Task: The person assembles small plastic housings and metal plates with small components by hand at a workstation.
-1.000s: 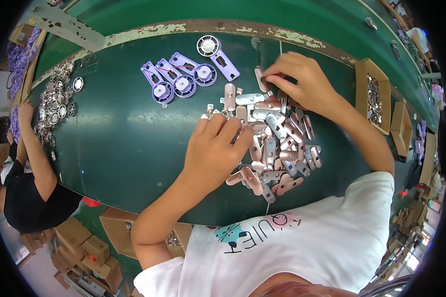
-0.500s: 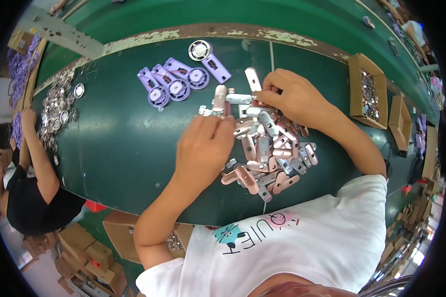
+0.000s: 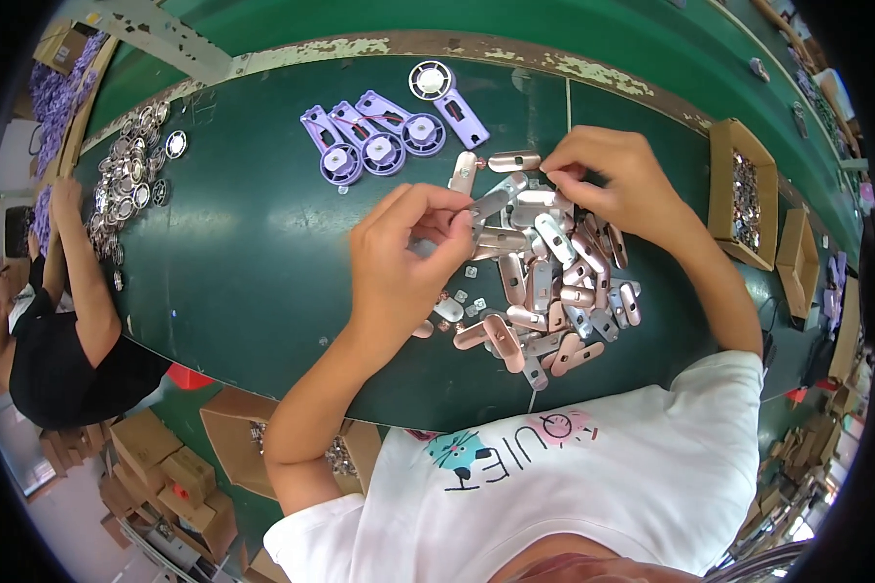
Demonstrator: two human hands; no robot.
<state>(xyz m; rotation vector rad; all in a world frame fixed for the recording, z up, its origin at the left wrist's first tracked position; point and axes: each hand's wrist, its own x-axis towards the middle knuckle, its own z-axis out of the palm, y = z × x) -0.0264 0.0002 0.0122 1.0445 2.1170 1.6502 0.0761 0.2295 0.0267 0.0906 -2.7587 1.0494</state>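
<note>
My left hand is closed in a pinch at the end of a silver oblong metal cover, which slants over the pile. My right hand has its thumb and fingers drawn together at the pile's far side; whatever they hold is too small or hidden. Close to those fingertips, a rose-gold cover lies crosswise. Another rose-gold cover stands out beyond my left fingers. Between and below my hands spreads a heap of silver and rose-gold covers, many with a small square hole. Tiny clear pieces lie beside it.
Several purple fan bodies lie at the far side, one with a silver ring cover. Silver rings are heaped at the left, by a co-worker's arm. Cardboard boxes of small parts stand at right.
My left hand has lifted and turned, bringing up the silver cover. My right hand has shifted right, and the rose-gold cover by it now lies crosswise. The whole view has shifted slightly.
</note>
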